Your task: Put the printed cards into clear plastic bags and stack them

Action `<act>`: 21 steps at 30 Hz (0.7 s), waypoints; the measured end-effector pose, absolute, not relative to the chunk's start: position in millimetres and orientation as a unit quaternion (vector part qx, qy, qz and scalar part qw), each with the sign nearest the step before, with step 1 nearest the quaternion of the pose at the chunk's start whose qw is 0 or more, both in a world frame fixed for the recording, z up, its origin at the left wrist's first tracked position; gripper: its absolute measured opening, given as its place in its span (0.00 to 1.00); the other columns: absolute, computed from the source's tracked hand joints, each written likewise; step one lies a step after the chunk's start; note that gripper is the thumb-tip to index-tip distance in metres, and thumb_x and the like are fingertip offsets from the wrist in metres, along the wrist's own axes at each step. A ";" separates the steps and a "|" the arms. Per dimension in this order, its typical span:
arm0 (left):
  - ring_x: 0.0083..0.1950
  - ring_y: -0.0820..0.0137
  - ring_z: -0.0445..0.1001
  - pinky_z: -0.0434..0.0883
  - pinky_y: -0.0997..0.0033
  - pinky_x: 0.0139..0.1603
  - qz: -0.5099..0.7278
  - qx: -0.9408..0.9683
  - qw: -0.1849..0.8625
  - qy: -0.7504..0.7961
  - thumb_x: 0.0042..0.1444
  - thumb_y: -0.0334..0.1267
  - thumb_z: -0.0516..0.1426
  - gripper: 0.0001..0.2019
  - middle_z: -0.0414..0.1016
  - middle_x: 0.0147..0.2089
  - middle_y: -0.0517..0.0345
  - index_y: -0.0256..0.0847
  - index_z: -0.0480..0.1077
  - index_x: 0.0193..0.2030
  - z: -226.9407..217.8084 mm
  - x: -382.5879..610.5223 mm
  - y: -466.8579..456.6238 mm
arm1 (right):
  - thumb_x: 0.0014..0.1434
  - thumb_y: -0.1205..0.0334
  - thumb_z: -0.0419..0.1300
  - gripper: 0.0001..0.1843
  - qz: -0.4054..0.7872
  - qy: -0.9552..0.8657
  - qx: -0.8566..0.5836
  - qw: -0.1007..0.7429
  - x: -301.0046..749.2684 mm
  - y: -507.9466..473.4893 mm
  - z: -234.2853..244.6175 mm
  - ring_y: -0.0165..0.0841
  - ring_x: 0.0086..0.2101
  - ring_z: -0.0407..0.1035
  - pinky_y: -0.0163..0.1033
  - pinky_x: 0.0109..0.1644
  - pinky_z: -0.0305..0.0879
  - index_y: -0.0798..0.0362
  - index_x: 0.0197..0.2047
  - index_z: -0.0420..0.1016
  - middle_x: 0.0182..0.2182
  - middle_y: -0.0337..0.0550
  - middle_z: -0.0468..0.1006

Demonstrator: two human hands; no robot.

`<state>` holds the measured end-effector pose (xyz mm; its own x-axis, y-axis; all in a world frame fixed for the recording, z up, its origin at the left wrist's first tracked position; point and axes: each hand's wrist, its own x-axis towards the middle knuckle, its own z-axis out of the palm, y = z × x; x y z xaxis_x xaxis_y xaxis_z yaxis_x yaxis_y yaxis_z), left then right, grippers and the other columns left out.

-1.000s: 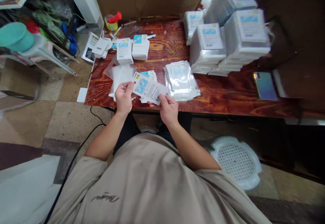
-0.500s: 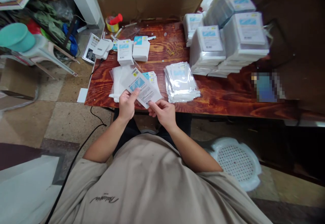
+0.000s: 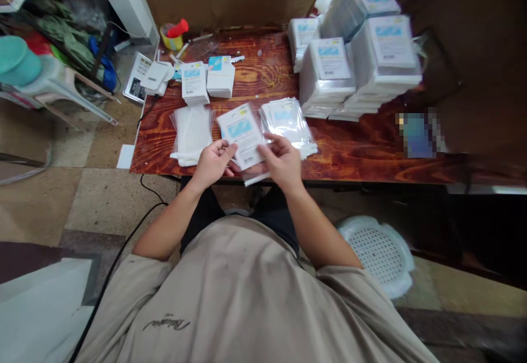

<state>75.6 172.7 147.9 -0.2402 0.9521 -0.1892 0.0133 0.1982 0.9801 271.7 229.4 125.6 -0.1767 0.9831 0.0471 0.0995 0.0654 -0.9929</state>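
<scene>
Between my two hands is a white printed card (image 3: 241,135) with a blue picture, inside a clear plastic sleeve. My left hand (image 3: 214,162) pinches its lower left side with thumb and fingers. At the lower right, my right hand (image 3: 283,160) grips the sleeve, whose bottom edge hangs below the card. Left of the hands lies a pile of clear plastic sleeves (image 3: 191,132). Just behind my right hand is a pile of sleeved cards (image 3: 290,121). The cards lying under the held one are almost wholly hidden.
Two stacks of cards, a left stack (image 3: 194,82) and a right stack (image 3: 220,77), stand farther back. Tall piles of packed cards (image 3: 329,72) rise at the right. Yellow rubber bands (image 3: 275,77), a tape roll (image 3: 172,39) and a pixelated patch lie on the wooden table (image 3: 362,154).
The card has moved right in my hands and turned more upright. My right hand has shifted right and up its side, and the sleeve's lower edge now shows below.
</scene>
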 end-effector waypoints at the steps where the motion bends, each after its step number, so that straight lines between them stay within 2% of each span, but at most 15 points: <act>1: 0.32 0.64 0.79 0.76 0.63 0.34 0.477 0.412 0.410 0.659 0.58 0.62 0.62 0.25 0.80 0.38 0.49 0.40 0.74 0.46 147.7 65.5 177.3 | 0.61 0.43 0.61 0.29 0.448 -0.588 -0.507 0.443 282.1 244.2 124.0 0.35 0.32 0.71 0.42 0.39 0.72 0.54 0.58 0.71 0.34 0.44 0.77; 3: 0.47 0.59 0.79 0.75 0.59 0.51 0.427 0.431 0.197 0.770 0.61 0.54 0.61 0.19 0.79 0.45 0.46 0.40 0.73 0.47 146.8 38.4 186.1 | 0.64 0.48 0.57 0.28 0.312 -0.609 -0.600 0.414 303.3 273.7 117.1 0.37 0.34 0.71 0.45 0.41 0.71 0.57 0.60 0.69 0.35 0.47 0.77; 4: 0.55 0.55 0.76 0.72 0.56 0.59 0.371 0.429 0.107 0.817 0.59 0.50 0.63 0.18 0.77 0.50 0.42 0.39 0.73 0.48 146.0 23.0 190.1 | 0.64 0.50 0.57 0.27 0.248 -0.627 -0.637 0.374 312.4 285.8 113.1 0.40 0.36 0.72 0.48 0.45 0.71 0.58 0.60 0.70 0.37 0.50 0.77; 5: 0.61 0.51 0.73 0.68 0.52 0.64 0.308 0.426 0.064 0.848 0.56 0.48 0.66 0.20 0.75 0.55 0.39 0.38 0.72 0.49 144.7 7.8 193.5 | 0.64 0.51 0.57 0.25 0.187 -0.637 -0.670 0.332 319.3 294.8 109.5 0.43 0.40 0.72 0.52 0.48 0.70 0.59 0.59 0.71 0.39 0.53 0.78; 7: 0.64 0.46 0.69 0.64 0.49 0.67 0.220 0.415 0.052 0.881 0.50 0.49 0.69 0.27 0.73 0.59 0.34 0.37 0.71 0.52 141.3 -19.0 198.8 | 0.64 0.53 0.57 0.23 0.079 -0.648 -0.710 0.267 324.0 301.3 105.7 0.51 0.48 0.69 0.59 0.53 0.66 0.61 0.56 0.73 0.46 0.62 0.77; 10: 0.63 0.44 0.71 0.66 0.50 0.64 0.182 0.393 0.080 0.898 0.44 0.52 0.72 0.35 0.73 0.59 0.31 0.35 0.69 0.55 135.8 -43.6 203.7 | 0.66 0.54 0.55 0.23 0.019 -0.696 -0.672 0.251 307.5 285.8 110.5 0.56 0.57 0.64 0.60 0.58 0.62 0.62 0.56 0.74 0.57 0.70 0.72; 13: 0.55 0.50 0.76 0.70 0.55 0.57 0.189 0.376 0.113 0.900 0.42 0.52 0.72 0.36 0.78 0.53 0.37 0.36 0.70 0.54 134.5 -52.0 206.2 | 0.69 0.52 0.56 0.24 0.102 -0.845 -0.473 0.228 275.3 259.7 123.8 0.49 0.58 0.66 0.53 0.63 0.61 0.61 0.58 0.75 0.58 0.64 0.74; 15: 0.51 0.53 0.78 0.71 0.57 0.54 0.188 0.377 0.109 0.900 0.43 0.50 0.72 0.31 0.79 0.50 0.42 0.38 0.72 0.51 137.4 -53.0 206.4 | 0.67 0.49 0.61 0.26 0.136 -0.915 -0.338 0.171 255.1 246.9 133.8 0.48 0.61 0.64 0.52 0.66 0.59 0.59 0.59 0.76 0.59 0.60 0.75; 17: 0.49 0.54 0.78 0.71 0.58 0.52 0.177 0.387 0.100 0.899 0.46 0.48 0.71 0.22 0.81 0.48 0.43 0.39 0.75 0.44 143.1 -52.6 205.0 | 0.64 0.50 0.66 0.25 0.132 -0.948 -0.272 0.097 240.9 240.3 142.8 0.50 0.61 0.64 0.51 0.65 0.60 0.60 0.56 0.78 0.58 0.59 0.75; 19: 0.47 0.53 0.79 0.71 0.57 0.50 0.165 0.401 0.098 0.896 0.50 0.47 0.68 0.15 0.81 0.44 0.42 0.40 0.76 0.38 149.9 -52.3 202.1 | 0.64 0.54 0.65 0.19 0.118 -0.960 -0.252 0.026 233.7 238.0 150.1 0.49 0.57 0.67 0.48 0.60 0.64 0.62 0.50 0.79 0.54 0.60 0.77; 21: 0.46 0.51 0.79 0.70 0.55 0.50 0.159 0.419 0.101 0.888 0.56 0.48 0.63 0.13 0.82 0.42 0.39 0.40 0.78 0.36 156.0 -52.6 198.0 | 0.67 0.58 0.62 0.15 0.107 -0.965 -0.238 -0.025 231.5 237.5 155.9 0.48 0.54 0.70 0.45 0.53 0.67 0.63 0.47 0.79 0.51 0.61 0.77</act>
<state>-52.6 198.0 156.0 -0.6290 0.7761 -0.0458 0.7120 0.5987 0.3670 231.5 237.5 155.9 -0.8856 0.4536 -0.0995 0.4644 0.8639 -0.1949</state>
